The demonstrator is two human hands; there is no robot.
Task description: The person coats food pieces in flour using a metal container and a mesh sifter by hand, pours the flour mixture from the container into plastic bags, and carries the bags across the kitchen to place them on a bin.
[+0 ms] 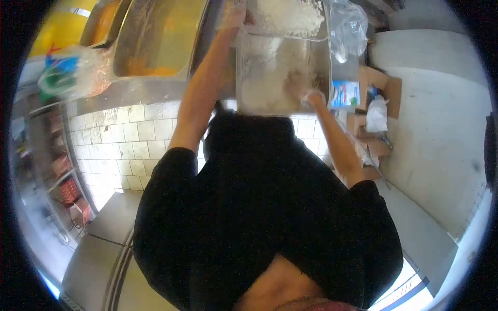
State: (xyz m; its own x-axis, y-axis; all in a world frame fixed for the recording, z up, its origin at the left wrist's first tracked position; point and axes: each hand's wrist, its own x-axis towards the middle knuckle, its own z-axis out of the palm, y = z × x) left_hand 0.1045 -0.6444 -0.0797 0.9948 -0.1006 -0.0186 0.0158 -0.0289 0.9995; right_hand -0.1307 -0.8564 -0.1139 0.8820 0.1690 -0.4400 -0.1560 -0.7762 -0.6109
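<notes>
A metal pan (259,67) with a pale, floury-looking layer in it stands in front of me. Inside it, on the right side, is my right hand (301,90), smeared by motion, with clear plastic at the wrist. What its fingers do is not visible. Behind this pan sits another tray (328,20) holding white crumbly pieces (295,16). At that tray's left edge is my left hand (239,17), apparently in a clear plastic glove. Its fingers are blurred, so whether they grip the edge I cannot make out.
Left on the counter (150,92) are a large metal pan (118,62) with orange-yellow residue and a plastic bag (83,72). To the right lie a clear bag (348,28), a blue-and-white package (345,94) and cardboard boxes (391,93). Metal cabinets (106,223) stand lower left.
</notes>
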